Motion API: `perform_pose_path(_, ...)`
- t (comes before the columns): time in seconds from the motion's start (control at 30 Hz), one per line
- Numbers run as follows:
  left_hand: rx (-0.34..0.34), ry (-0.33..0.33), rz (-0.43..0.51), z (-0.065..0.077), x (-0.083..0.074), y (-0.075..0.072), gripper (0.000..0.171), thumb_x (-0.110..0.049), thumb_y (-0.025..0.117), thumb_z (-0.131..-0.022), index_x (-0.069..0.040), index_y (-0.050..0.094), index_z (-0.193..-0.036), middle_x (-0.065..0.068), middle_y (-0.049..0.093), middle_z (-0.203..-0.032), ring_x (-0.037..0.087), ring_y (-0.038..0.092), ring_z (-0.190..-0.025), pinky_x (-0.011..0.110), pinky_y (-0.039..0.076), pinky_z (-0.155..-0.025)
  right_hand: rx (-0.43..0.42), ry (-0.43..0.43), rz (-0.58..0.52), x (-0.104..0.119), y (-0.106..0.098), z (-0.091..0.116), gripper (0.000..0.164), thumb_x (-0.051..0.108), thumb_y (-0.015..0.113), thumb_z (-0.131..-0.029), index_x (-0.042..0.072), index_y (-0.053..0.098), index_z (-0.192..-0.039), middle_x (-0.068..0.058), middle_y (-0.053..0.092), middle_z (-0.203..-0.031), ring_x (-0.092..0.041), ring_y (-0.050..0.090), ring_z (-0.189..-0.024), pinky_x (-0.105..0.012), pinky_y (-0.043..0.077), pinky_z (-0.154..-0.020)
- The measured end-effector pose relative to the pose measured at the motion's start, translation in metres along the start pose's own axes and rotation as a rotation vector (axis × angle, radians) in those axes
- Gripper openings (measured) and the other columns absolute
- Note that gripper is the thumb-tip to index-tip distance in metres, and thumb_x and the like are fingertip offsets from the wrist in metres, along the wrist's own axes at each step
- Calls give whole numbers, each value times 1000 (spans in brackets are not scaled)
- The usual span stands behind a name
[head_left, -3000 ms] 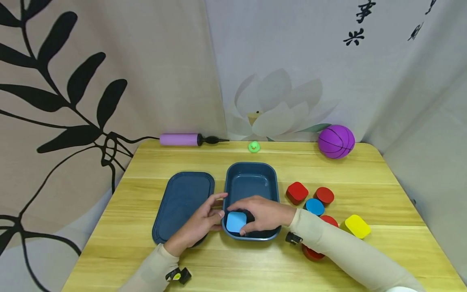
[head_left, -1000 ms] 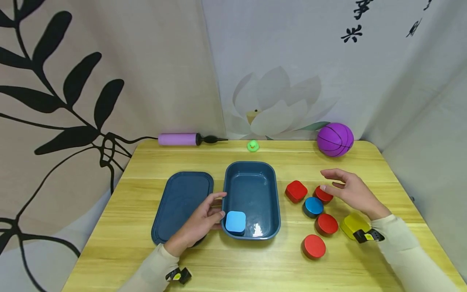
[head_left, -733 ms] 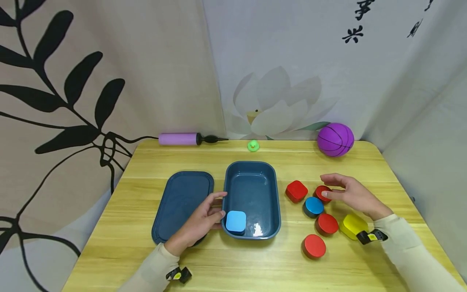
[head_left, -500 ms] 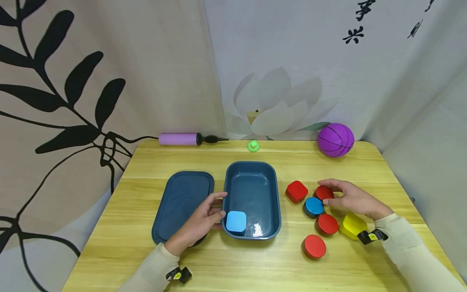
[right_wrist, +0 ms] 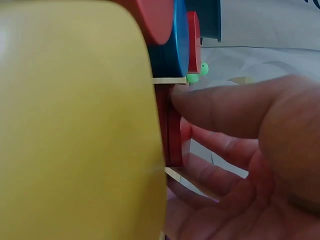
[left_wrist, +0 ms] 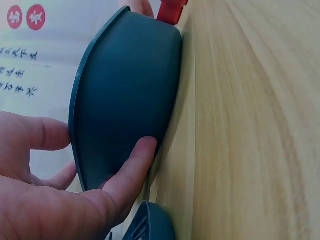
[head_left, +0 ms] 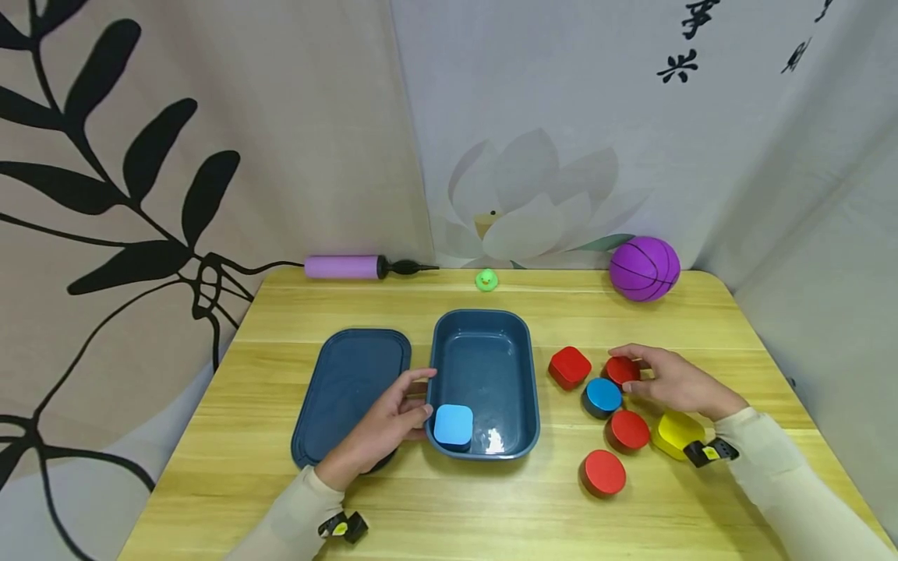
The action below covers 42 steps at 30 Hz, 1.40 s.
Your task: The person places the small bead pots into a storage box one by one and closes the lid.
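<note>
My right hand (head_left: 673, 382) pinches a round red block (head_left: 620, 369) between thumb and fingers, at the far side of a group of blocks. In the right wrist view, the thumb lies on the red block's (right_wrist: 175, 135) side, partly behind a large yellow block (right_wrist: 75, 125). My left hand (head_left: 389, 425) rests against the left wall of a dark blue box (head_left: 484, 343), its fingers touching the rim and outer side. Inside the box, at the near left corner, sits a light blue square block (head_left: 453, 425). A matching lid (head_left: 351, 389) lies left of the box, partly under the left hand.
Around the right hand stand a blue round block (head_left: 602, 398), a red square block (head_left: 570, 368), two more round red blocks, one of them nearest the front (head_left: 603, 473), and the yellow block. Along the back are a purple pump (head_left: 344, 267), a green duck (head_left: 486, 280) and a purple ball (head_left: 645, 269).
The right hand has left the box, where the light blue block now sits, and come over to the group of blocks. It has lowered and closed its fingers around the round red block.
</note>
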<state>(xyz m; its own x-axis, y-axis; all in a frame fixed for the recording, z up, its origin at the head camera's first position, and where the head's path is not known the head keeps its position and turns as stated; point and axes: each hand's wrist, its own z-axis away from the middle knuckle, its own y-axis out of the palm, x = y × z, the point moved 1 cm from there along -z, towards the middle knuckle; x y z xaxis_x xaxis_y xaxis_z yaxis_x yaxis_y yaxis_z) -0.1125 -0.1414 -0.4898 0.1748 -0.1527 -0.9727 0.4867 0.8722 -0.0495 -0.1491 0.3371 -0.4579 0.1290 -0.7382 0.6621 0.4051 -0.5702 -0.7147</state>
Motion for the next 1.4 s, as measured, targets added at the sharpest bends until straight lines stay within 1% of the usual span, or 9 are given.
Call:
perform_pose_path(0.2, -2, -10, -1, -1, 0, 0, 58, -14, 53, -111, -21, 32, -165, 25, 38, -162, 35, 59, -133, 48, 60, -98, -64, -11, 78, 5, -5, 2, 59, 12, 72, -100, 1, 50, -154, -22, 63, -143, -49, 59, -129, -65, 49, -107)
perform_pose_path(0.37, -2, -6, 3, -1, 0, 0, 58, -14, 53, -111, -21, 32, -165, 25, 38, -162, 35, 59, -132, 48, 60, -98, -113, -41, 99, 12, -14, 2, 59, 16, 71, -102, -1, 49, -154, -22, 62, -144, -48, 60, -127, -66, 50, -106)
perform_pose_path(0.53, -1, -2, 5, -1, 1, 0, 58, -15, 54, -110, -21, 32, -164, 25, 39, -162, 34, 60, -131, 48, 60, -97, -163, -75, 82, 20, -22, 1, 60, 20, 70, -104, -3, 48, -154, -22, 61, -144, -45, 62, -127, -60, 55, -102)
perform_pose_path(0.6, -1, 1, 1, -1, 2, 0, 59, -14, 53, -110, -20, 32, -165, 25, 38, -162, 34, 60, -131, 47, 60, -96, -176, -88, 73, 24, -23, 0, 60, 22, 70, -104, -2, 48, -154, -21, 61, -145, -44, 62, -127, -57, 56, -100)
perform_pose_path(0.77, -6, 0, -8, -1, 2, 0, 60, -13, 53, -110, -16, 31, -165, 25, 38, -162, 34, 59, -132, 47, 61, -95, -201, -111, 61, 36, -23, -5, 60, 26, 72, -103, 1, 51, -153, -18, 64, -143, -40, 65, -126, -57, 57, -100)
perform_pose_path(1.0, -10, 12, -19, -2, 1, 1, 59, -12, 52, -111, -16, 31, -165, 25, 39, -162, 33, 60, -130, 45, 60, -95, -206, -168, 1, 54, -20, -12, 59, 25, 76, -100, 2, 55, -150, -16, 65, -141, -39, 66, -124, -55, 59, -98)
perform_pose_path(1.23, -4, 16, -19, -1, 1, 1, 59, -11, 51, -111, -14, 29, -166, 25, 38, -162, 33, 60, -129, 45, 60, -94, -190, -225, -73, 74, -12, -20, 57, 21, 78, -98, 2, 58, -148, -13, 66, -139, -37, 68, -122, -44, 62, -94)
perform_pose_path(1.4, -10, 16, -17, -2, 0, 1, 59, -10, 51, -111, -17, 31, -166, 25, 38, -162, 32, 61, -128, 45, 61, -92, -170, -254, -98, 89, -3, -27, 57, 22, 80, -97, 4, 59, -146, -13, 65, -140, -34, 68, -120, -41, 63, -94)
